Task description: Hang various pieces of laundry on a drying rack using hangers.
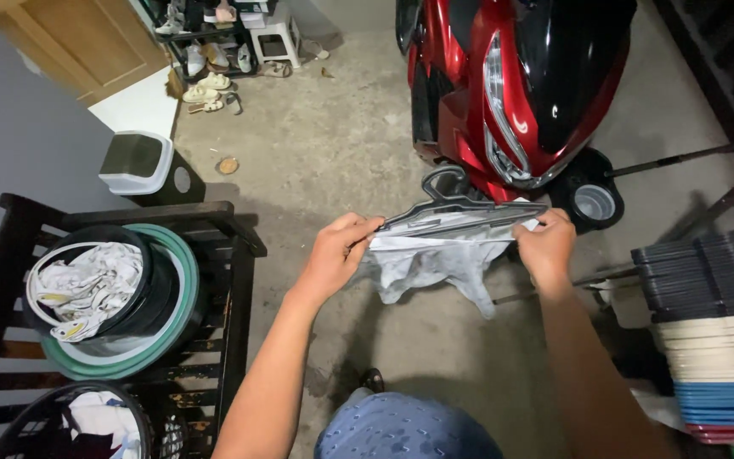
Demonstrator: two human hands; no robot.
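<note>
Grey hanger — pale grey-white garment — red-black scooter

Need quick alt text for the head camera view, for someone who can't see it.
Both hands, left hand and right hand, hold a grey hanger with a pale garment on it. A red scooter stands ahead; laundry baskets sit left.

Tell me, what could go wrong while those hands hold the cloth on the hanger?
1. The pale garment hangs loose below the grey hanger, gripped only at the ends by the left hand and right hand; it might slip onto the concrete floor.
2. The red scooter stands right behind, so the hanger's hook could perhaps bump it.
</note>
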